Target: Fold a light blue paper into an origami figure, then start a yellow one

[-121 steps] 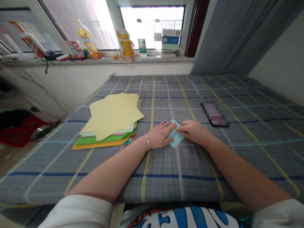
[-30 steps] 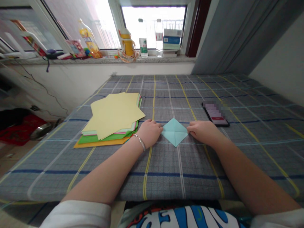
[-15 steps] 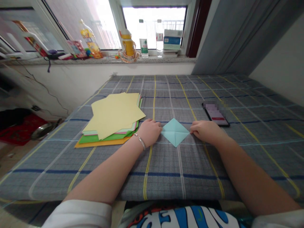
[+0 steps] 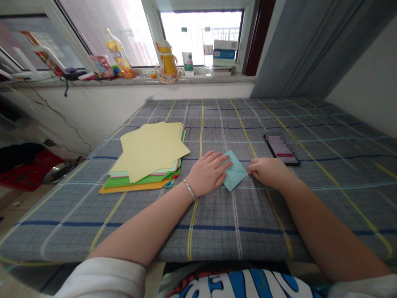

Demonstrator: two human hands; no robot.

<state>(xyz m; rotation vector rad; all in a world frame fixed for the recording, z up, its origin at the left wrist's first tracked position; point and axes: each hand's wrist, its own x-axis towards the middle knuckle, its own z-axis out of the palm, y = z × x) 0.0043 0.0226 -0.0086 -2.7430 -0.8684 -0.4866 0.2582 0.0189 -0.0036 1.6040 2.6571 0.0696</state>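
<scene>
A small folded sheet of light blue paper [image 4: 236, 172] lies on the checked cloth, turned as a diamond with crease lines across it. My left hand [image 4: 208, 173] rests over its left part, fingers stretched out and lying on the paper, hiding that corner. A silver bracelet [image 4: 190, 189] circles the left wrist. At the paper's right corner, my right hand [image 4: 269, 171] pinches the tip between curled fingers. Left of my left hand sits a stack of coloured paper sheets [image 4: 151, 149], pale yellow on top, with green and orange edges below.
A phone [image 4: 281, 150] lies beyond my right hand. The grey checked cloth [image 4: 217, 231] covers the table. Along the windowsill [image 4: 139, 80] stand a yellow cup [image 4: 168, 62], an orange drink bottle [image 4: 119, 54], clear bottles [image 4: 208, 54] and stacked boxes [image 4: 224, 54].
My left hand has left the paper's left corner, opened out and moved right onto the paper. The right hand stays at the right corner.
</scene>
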